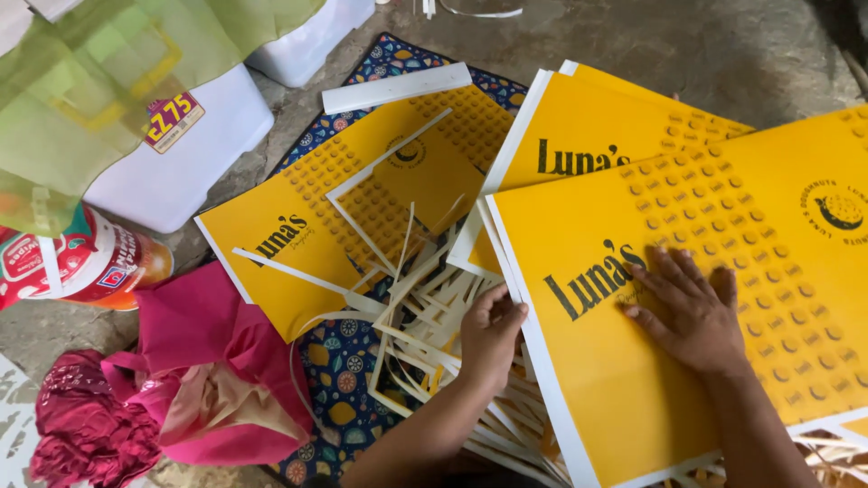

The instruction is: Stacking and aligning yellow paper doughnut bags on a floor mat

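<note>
Yellow dotted card sheet [723,298], white-edged

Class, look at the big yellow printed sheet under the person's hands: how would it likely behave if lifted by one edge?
The yellow sheet looks thin and wide, so it would probably sag. It likely weighs little. The right hand lies flat on it while the left hand grips its white edge, suggesting it slides easily.

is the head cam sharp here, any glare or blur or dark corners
Head view: light is soft and even, with no hard shadows; the big yellow sheet under the right hand shows no glare. The left hand at the sheet's edge is slightly soft. The white strips read clearly. The top right corner of the floor falls darker, and the green fabric looks hazy.
</note>
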